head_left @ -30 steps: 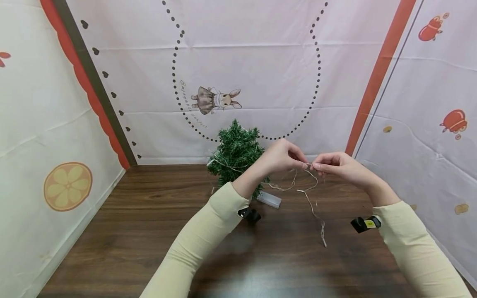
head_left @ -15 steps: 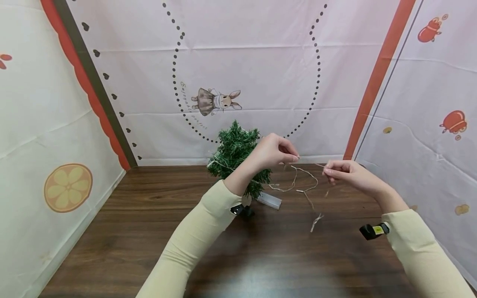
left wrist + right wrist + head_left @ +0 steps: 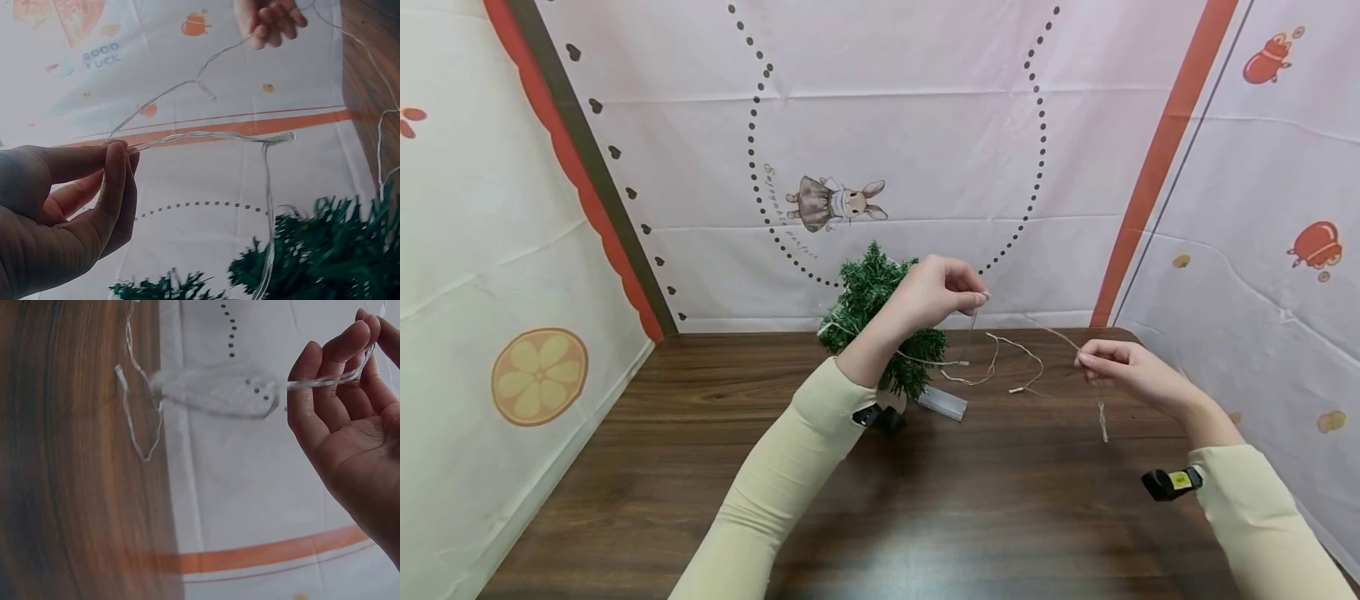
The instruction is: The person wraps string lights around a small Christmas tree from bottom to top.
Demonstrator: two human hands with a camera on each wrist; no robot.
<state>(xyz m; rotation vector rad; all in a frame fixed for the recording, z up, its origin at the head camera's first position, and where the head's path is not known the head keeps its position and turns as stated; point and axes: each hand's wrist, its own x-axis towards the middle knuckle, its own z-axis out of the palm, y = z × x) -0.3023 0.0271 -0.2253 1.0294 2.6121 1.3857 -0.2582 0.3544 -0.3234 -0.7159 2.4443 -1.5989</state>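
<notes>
My left forearm in its pale yellow sleeve (image 3: 801, 446) crosses in front of the bushy green artificial tree (image 3: 870, 283), hiding part of its branches, and the black wrist device (image 3: 887, 419) at that cuff partly covers the tree's pale base (image 3: 891, 400). Behind hangs a white printed cloth (image 3: 910, 142). A translucent rectangular plastic box (image 3: 943, 403) lies on the brown wooden table (image 3: 1000, 517) just beside the base; I cannot tell what it holds. The thin, twisted string of clear lights (image 3: 206, 133) runs over the tree, with slack curves on the table to its right. My left hand (image 3: 936, 292) pinches it between thumb and fingers; my right hand (image 3: 1123, 371) pinches it farther along, a bunched end dangling below.
</notes>
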